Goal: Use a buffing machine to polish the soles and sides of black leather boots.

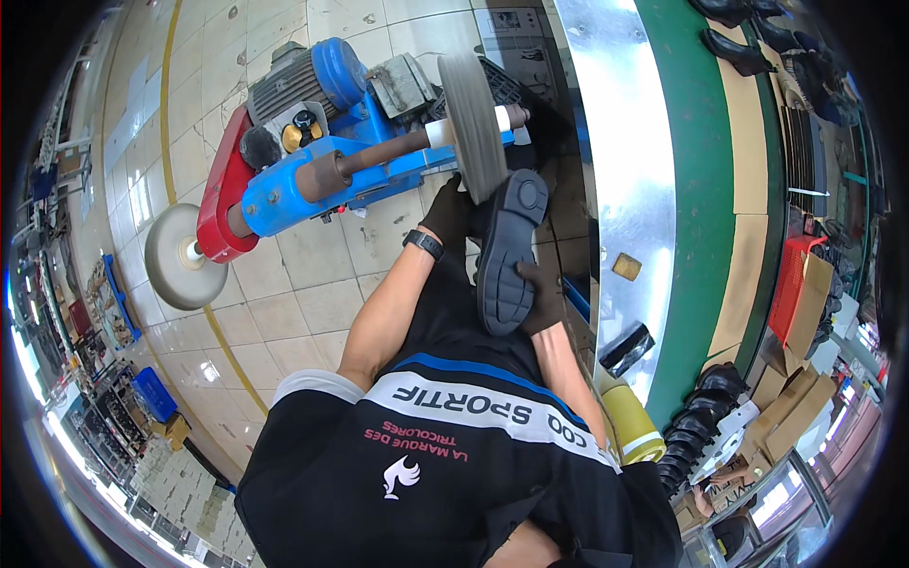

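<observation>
Left hand [448, 214], dark glove, closed around the front end of a shoe [508, 252], up near the toe. Black wristwatch [423, 243] on that wrist. Right hand [542, 301], also gloved, grips the shoe's heel end from the right side, fingers wrapped onto the sole edge. Both hands shut on the same shoe.

Shoe is dark, sole facing up toward the camera, held lengthwise away from the body. Its toe end sits against the lower face of the grey buffing wheel [472, 121]; looks like contact, can't confirm exactly where.

Wheel is mounted on a brown shaft [383, 151] coming out of a blue machine [312, 180] with a finned motor [289, 85] on top and a red guard [223, 204] on the left end. A second, pale round wheel [180, 257] hangs off that left end, well apart from the hands.

Right of the hands: a shiny metal bench top [625, 142] with a green edge [701, 189]. On it a small tan block [626, 266] and a black roll [627, 348]; a yellow roll [632, 426] nearer the body. Row of black shoes [696, 421] at the bench's lower right. Tiled floor [294, 293] under the machine.
</observation>
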A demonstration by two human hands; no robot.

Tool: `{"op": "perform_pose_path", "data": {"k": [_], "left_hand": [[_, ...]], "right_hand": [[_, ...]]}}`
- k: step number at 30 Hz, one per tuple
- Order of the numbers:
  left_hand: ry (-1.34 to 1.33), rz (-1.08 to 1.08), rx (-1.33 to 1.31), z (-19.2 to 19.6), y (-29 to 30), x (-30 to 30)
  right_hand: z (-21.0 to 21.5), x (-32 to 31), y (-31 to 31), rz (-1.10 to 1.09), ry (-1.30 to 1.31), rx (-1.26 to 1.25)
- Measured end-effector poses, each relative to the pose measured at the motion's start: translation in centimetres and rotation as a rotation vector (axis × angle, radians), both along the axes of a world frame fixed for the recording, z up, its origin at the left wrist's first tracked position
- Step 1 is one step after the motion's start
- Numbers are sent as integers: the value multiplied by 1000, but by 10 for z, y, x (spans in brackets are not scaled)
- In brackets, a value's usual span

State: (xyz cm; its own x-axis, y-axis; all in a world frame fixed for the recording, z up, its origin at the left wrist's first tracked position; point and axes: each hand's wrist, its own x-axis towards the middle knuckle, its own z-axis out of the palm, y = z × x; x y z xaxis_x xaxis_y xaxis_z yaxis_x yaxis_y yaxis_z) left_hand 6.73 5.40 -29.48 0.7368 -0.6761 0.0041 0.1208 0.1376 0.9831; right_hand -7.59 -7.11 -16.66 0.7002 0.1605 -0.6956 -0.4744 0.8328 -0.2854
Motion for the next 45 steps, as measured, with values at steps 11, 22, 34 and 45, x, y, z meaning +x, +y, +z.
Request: {"op": "perform_pose_path", "data": {"k": [11,22,34,45], "left_hand": [[-794,-294,666,6,16,32],[-145,-279,275,-49,42,26],[-315,-680,936,-10,60,14],[-935,-710,294,204,-83,-7]], "right_hand": [[-41,19,1,-342,-111,644],[-49,42,13,-407,-19,631],[-96,37,-24,50,429,-465],[148,-89,-93,-198,102,-1739]]}}
